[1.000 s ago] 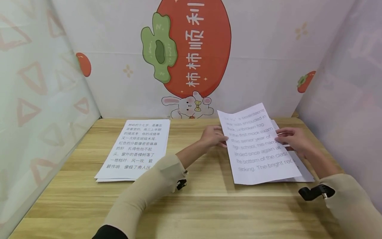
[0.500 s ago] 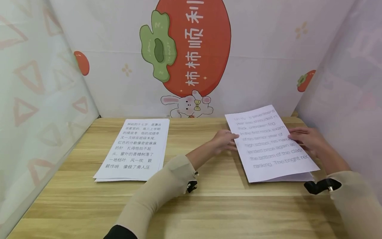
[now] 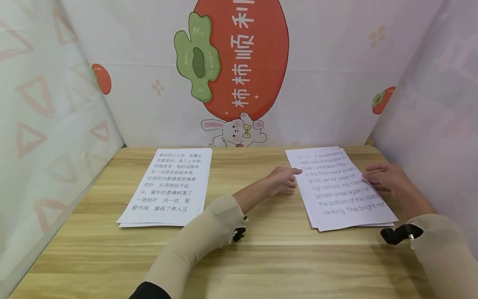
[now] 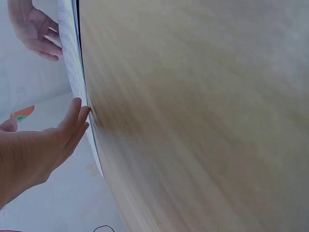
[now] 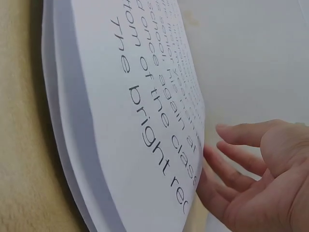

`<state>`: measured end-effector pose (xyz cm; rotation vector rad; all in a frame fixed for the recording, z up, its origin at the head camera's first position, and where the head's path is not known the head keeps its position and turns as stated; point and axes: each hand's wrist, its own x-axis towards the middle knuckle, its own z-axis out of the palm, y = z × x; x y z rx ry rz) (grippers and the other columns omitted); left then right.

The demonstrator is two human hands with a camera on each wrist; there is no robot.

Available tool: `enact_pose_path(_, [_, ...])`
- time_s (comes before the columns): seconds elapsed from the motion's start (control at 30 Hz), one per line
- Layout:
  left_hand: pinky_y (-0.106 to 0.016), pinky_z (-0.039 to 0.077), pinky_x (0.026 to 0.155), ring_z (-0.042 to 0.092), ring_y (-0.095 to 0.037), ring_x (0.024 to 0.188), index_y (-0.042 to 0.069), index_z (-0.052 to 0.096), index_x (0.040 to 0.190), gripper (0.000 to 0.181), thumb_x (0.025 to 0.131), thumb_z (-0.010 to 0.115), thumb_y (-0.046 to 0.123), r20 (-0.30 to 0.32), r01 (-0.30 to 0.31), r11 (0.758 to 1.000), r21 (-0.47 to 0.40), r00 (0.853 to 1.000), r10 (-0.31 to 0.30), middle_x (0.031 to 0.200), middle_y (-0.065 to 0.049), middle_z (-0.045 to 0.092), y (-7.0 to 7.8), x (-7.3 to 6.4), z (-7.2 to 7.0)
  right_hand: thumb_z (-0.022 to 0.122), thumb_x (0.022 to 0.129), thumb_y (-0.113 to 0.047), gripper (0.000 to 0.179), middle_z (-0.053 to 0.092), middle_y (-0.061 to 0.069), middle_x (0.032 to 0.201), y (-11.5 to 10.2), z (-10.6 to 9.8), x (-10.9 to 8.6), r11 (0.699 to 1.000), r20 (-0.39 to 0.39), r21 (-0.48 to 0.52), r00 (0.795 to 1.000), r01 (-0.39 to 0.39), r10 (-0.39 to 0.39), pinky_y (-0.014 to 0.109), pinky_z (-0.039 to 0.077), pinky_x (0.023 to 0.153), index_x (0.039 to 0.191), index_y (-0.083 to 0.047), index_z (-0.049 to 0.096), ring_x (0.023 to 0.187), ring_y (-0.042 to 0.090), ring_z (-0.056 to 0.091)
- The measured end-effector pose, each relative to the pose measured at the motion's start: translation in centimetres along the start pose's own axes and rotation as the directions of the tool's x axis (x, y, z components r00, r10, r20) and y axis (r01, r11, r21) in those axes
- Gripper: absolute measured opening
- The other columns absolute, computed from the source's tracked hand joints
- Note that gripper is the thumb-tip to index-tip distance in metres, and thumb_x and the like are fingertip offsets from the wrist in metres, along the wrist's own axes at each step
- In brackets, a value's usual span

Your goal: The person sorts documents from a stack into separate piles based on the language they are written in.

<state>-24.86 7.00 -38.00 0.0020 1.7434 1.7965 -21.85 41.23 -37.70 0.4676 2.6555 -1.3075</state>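
Note:
On the right of the table lies a stack of white sheets, its top sheet (image 3: 332, 189) printed in English. My left hand (image 3: 279, 180) is at the stack's left edge, its thumb by the margin. In the left wrist view the left hand's fingertips (image 4: 83, 110) meet the paper's edge. Across from it my right hand (image 3: 386, 180) is at the right edge. The right wrist view shows the right hand (image 5: 265, 169) with its thumb lifted off the sheet and its other fingers against the side of the paper (image 5: 135, 159). Neither hand pinches the sheet.
A second stack of paper (image 3: 168, 187), printed in Chinese, lies on the left of the wooden table (image 3: 261, 265). A white cloth backdrop (image 3: 321, 104) with a large red fruit print stands behind, with cloth walls (image 3: 429, 124) at both sides.
The English sheet, first held raised and tilted, has moved right and come down onto the right stack. Both hands moved right with it, and the thumb of the right hand has come off.

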Motion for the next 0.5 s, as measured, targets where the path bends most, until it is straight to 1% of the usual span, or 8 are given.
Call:
enact_pose_path(0.1, [-0.046,0.055,0.105,0.056,-0.043,0.133,-0.008,0.044,0.15,0.061,0.102,0.066,0.023,0.001,-0.005,1.0,0.016,1.0,0.005,0.149,-0.032,0.05,0.0,-0.2,-0.4,0.066,0.101,-0.022,0.063,0.067,0.022,0.115,-0.2,0.1,0.0,0.998,-0.005,-0.054,1.0,-0.014,0.013,0.025,0.061,0.069,0.147,0.013,0.041,0.081,0.013,0.069])
enact_pose_path(0.17, [-0.046,0.055,0.105,0.056,-0.043,0.133,-0.008,0.045,0.15,0.061,0.101,0.066,0.023,0.005,-0.006,1.0,0.028,1.0,0.006,0.149,-0.031,0.05,-0.1,-0.4,-0.7,0.066,0.101,-0.021,0.062,0.061,0.028,0.123,-0.2,0.3,0.0,0.997,-0.01,-0.069,1.0,-0.026,0.025,0.027,0.061,0.07,0.147,0.013,0.042,0.084,0.016,0.068])
enact_pose_path(0.27, [-0.045,0.055,0.105,0.058,-0.04,0.132,-0.007,0.046,0.15,0.06,0.102,0.065,0.024,0.024,-0.02,0.998,0.06,1.0,0.018,0.148,-0.029,0.052,-0.1,-0.9,-1.5,0.067,0.099,-0.017,0.06,0.059,0.033,0.124,-0.2,0.3,0.0,0.996,-0.018,-0.081,1.0,-0.021,0.019,0.029,0.061,0.072,0.145,0.014,0.043,0.089,0.025,0.07])
enact_pose_path(0.37, [-0.042,0.057,0.104,0.06,-0.037,0.13,-0.003,0.049,0.149,0.057,0.102,0.064,0.026,0.038,-0.076,0.985,0.156,0.997,0.071,0.145,-0.024,0.056,-0.1,-1.9,-3.2,0.065,0.099,-0.017,0.055,0.057,0.036,0.124,-0.5,0.4,-0.5,0.991,-0.04,-0.132,0.999,0.018,-0.023,0.032,0.058,0.071,0.139,0.016,0.047,0.1,0.037,0.065])
enact_pose_path(0.4, [-0.042,0.056,0.104,0.06,-0.036,0.13,-0.002,0.049,0.149,0.056,0.103,0.063,0.026,0.049,-0.107,0.974,0.202,0.994,0.1,0.146,-0.023,0.056,0.0,-2.4,-3.9,0.063,0.1,-0.018,0.053,0.057,0.037,0.125,-0.7,0.5,-0.8,0.986,-0.045,-0.161,0.998,0.044,-0.052,0.033,0.057,0.073,0.138,0.016,0.048,0.105,0.042,0.062])
enact_pose_path(0.43, [-0.041,0.056,0.104,0.059,-0.035,0.131,0.0,0.05,0.149,0.055,0.104,0.063,0.027,0.052,-0.142,0.954,0.263,0.99,0.133,0.146,-0.02,0.057,0.0,-3.0,-4.7,0.062,0.101,-0.02,0.052,0.056,0.038,0.127,-0.9,0.6,-1.1,0.978,-0.044,-0.191,0.995,0.08,-0.09,0.035,0.055,0.075,0.137,0.016,0.049,0.11,0.045,0.058])
enact_pose_path(0.47, [-0.041,0.056,0.105,0.058,-0.034,0.132,0.001,0.051,0.15,0.053,0.104,0.061,0.027,0.057,-0.18,0.926,0.331,0.984,0.171,0.146,-0.018,0.057,0.2,-3.7,-5.6,0.06,0.103,-0.023,0.052,0.055,0.038,0.129,-1.3,0.8,-1.5,0.969,-0.041,-0.219,0.991,0.114,-0.126,0.039,0.053,0.077,0.137,0.015,0.05,0.113,0.048,0.055])
enact_pose_path(0.5, [-0.042,0.055,0.106,0.057,-0.033,0.134,0.003,0.05,0.15,0.052,0.105,0.06,0.027,0.065,-0.22,0.89,0.4,0.975,0.211,0.148,-0.017,0.057,0.3,-4.5,-6.5,0.059,0.104,-0.026,0.05,0.055,0.037,0.129,-1.6,1.0,-1.9,0.956,-0.038,-0.252,0.985,0.151,-0.165,0.041,0.051,0.079,0.136,0.013,0.053,0.114,0.049,0.054])
